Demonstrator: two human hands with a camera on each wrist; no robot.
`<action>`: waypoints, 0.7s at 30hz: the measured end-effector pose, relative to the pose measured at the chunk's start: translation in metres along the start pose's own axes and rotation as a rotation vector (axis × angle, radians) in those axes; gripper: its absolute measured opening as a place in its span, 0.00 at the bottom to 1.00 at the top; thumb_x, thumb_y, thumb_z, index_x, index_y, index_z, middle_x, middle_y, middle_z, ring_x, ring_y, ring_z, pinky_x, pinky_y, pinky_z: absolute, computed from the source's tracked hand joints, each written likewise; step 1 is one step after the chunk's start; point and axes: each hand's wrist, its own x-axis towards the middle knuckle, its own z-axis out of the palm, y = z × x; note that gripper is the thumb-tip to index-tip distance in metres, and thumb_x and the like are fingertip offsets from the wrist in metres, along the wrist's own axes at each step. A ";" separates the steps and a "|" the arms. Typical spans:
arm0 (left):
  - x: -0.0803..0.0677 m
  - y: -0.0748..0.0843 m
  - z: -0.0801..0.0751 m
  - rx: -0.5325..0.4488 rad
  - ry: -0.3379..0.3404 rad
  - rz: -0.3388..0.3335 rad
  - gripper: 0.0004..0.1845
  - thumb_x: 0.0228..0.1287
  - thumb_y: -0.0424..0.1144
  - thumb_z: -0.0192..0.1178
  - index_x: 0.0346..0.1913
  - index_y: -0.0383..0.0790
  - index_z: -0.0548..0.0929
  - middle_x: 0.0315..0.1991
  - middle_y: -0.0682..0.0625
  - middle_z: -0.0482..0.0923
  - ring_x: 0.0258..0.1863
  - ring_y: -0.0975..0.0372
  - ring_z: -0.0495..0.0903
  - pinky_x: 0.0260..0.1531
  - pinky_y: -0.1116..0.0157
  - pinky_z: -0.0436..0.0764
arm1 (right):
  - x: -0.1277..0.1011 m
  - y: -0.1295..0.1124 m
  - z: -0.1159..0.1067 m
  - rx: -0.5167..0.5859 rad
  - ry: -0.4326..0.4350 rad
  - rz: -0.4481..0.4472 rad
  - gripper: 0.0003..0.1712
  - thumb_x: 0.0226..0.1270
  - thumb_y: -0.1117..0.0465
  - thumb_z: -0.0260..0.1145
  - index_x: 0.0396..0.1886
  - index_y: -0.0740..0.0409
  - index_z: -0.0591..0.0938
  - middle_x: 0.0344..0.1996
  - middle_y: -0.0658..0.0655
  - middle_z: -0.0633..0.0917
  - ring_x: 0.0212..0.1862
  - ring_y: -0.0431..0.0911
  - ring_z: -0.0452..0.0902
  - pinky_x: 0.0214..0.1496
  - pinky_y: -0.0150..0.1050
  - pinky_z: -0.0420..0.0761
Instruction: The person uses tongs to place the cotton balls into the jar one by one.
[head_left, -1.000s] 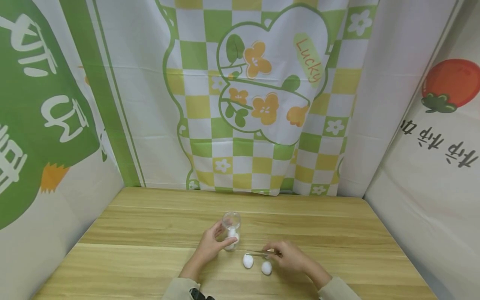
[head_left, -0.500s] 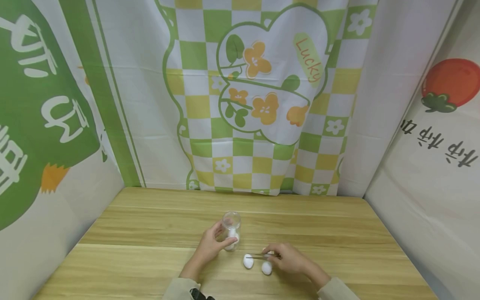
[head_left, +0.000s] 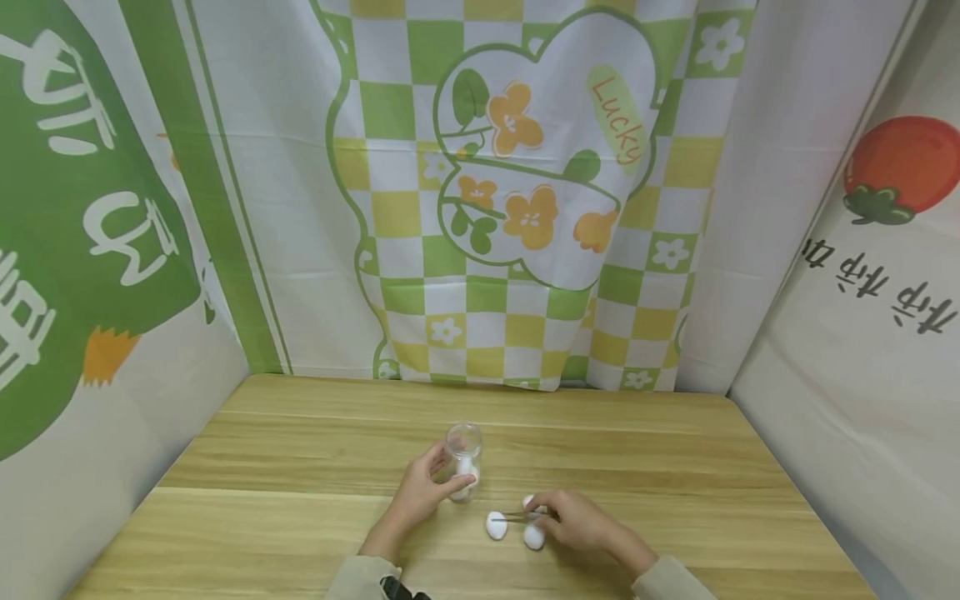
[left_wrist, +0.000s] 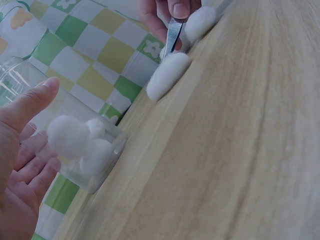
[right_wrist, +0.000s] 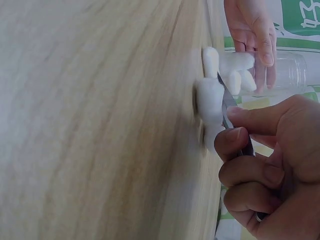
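Observation:
A clear jar (head_left: 463, 442) with several white cotton balls (left_wrist: 68, 136) at its bottom stands upright on the table. My left hand (head_left: 420, 493) holds it, thumb on the near side and fingers behind. In my right hand (head_left: 583, 523) is a pair of metal tweezers (head_left: 519, 517), pinched between thumb and fingers and pointing left. Their tips lie over a loose cotton ball (head_left: 496, 526), slightly apart. Another cotton ball (head_left: 534, 537) lies just below the tweezers, and a third cotton ball (head_left: 529, 502) shows partly behind the right fingers.
The wood-grain table (head_left: 315, 442) ends at a checked cloth (head_left: 483, 325) hanging behind it. Printed cloth sides (head_left: 847, 467) stand to the left and right. A black band (head_left: 401, 588) sits at the left sleeve.
My right hand has come slightly lower toward me, bringing the tweezers' tips down over the left loose cotton ball. The cotton ball behind the fingers shows more. My left hand and the jar stay put.

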 end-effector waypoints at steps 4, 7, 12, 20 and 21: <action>0.001 0.000 0.000 0.004 0.001 0.009 0.38 0.54 0.44 0.71 0.66 0.35 0.70 0.67 0.31 0.68 0.65 0.38 0.71 0.67 0.47 0.73 | 0.001 -0.001 0.000 -0.055 0.016 -0.010 0.12 0.67 0.65 0.61 0.48 0.61 0.83 0.30 0.53 0.84 0.26 0.30 0.65 0.26 0.24 0.69; 0.000 -0.001 0.000 0.007 -0.002 0.013 0.38 0.54 0.44 0.71 0.67 0.35 0.69 0.67 0.31 0.68 0.65 0.38 0.71 0.66 0.47 0.73 | 0.000 -0.002 0.002 -0.127 0.040 -0.024 0.11 0.67 0.64 0.62 0.46 0.59 0.84 0.40 0.57 0.88 0.32 0.33 0.74 0.32 0.28 0.76; 0.000 -0.001 0.000 0.007 -0.013 0.014 0.39 0.55 0.44 0.70 0.68 0.35 0.68 0.68 0.32 0.67 0.65 0.38 0.70 0.67 0.46 0.72 | -0.002 -0.002 0.001 -0.150 0.054 -0.022 0.11 0.68 0.62 0.61 0.47 0.56 0.84 0.44 0.57 0.88 0.40 0.42 0.82 0.39 0.34 0.83; 0.000 0.000 0.000 -0.014 -0.016 0.013 0.38 0.56 0.43 0.70 0.68 0.35 0.67 0.68 0.32 0.66 0.66 0.38 0.69 0.68 0.45 0.71 | 0.000 -0.003 -0.008 -0.036 0.056 -0.026 0.11 0.68 0.64 0.60 0.47 0.58 0.83 0.23 0.48 0.78 0.22 0.29 0.61 0.22 0.23 0.65; -0.001 0.001 0.000 -0.016 -0.016 0.012 0.38 0.56 0.43 0.70 0.68 0.35 0.67 0.68 0.32 0.66 0.66 0.38 0.69 0.68 0.45 0.71 | 0.000 -0.003 -0.009 -0.041 0.057 -0.026 0.10 0.68 0.64 0.60 0.46 0.58 0.83 0.21 0.47 0.76 0.21 0.29 0.60 0.21 0.23 0.64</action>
